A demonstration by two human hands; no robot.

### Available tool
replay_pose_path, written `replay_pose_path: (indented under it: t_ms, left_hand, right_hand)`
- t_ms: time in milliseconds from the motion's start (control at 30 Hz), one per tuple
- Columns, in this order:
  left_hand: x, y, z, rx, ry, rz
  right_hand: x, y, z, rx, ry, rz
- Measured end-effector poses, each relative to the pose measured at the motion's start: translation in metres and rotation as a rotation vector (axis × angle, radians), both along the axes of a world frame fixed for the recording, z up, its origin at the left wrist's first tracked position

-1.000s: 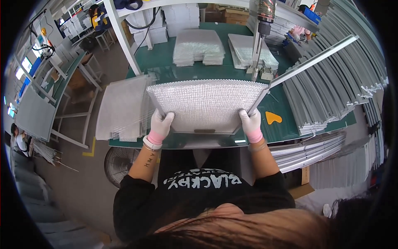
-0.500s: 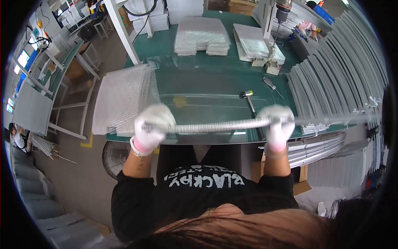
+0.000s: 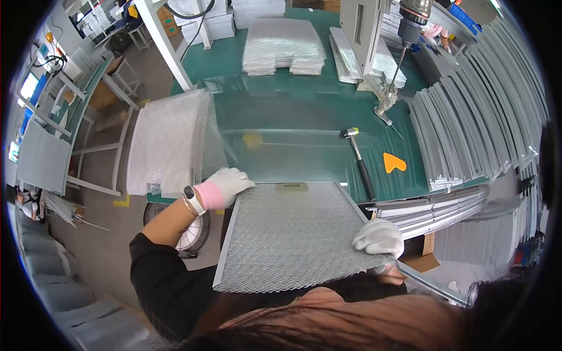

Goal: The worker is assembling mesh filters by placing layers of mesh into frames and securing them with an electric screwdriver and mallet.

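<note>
A grey metal mesh panel lies tilted in front of me, its far edge at the bench's near edge. Thin metal framing borders its left, far and right sides; bare mesh shows along the near edge. My left hand, in a white glove with a pink cuff, is closed on the far left corner. My right hand, also gloved, has its fingers curled over the right edge. By my right wrist, a metal frame strip angles out to the lower right. A small label-like plate sits at the panel's far edge.
On the green bench lie a hammer, an orange scraper and a pile of mesh sheets. More sheets are stacked behind. A hanging power driver stands at the right, beside stacked framed panels.
A narrow metal piece stretched blurred between both hands before; now the mesh panel lies broad face up. My right hand has come nearer to my body. The orange scraper is now visible.
</note>
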State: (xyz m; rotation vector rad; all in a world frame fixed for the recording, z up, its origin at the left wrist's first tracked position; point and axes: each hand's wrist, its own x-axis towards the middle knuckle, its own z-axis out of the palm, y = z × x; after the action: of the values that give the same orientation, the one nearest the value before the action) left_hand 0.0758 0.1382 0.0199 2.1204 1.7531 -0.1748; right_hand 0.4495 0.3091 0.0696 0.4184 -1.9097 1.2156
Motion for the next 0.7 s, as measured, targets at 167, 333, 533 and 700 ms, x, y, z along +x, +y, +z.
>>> replay_pose_path:
  t_ms: [167,333,533,700]
  left_hand:
    - [0.014,0.043,-0.026,0.031,-0.420,-0.182]
    - [0.063,0.123,-0.067,-0.167,-0.485,-0.333]
    - [0.058,0.120,-0.016,-0.275,-0.597,-0.080]
    - [-0.001,0.038,0.054,0.104,-1.623,-0.338]
  right_hand:
    - [-0.003,-0.011,-0.006,-0.132,0.023,-0.095]
    - [-0.010,-0.014,0.002,-0.200,0.027,-0.147]
    - [-0.021,-0.002,0.003,-0.215,0.085,-0.125]
    - [-0.054,0.025,0.033,-0.187,0.014,-0.268]
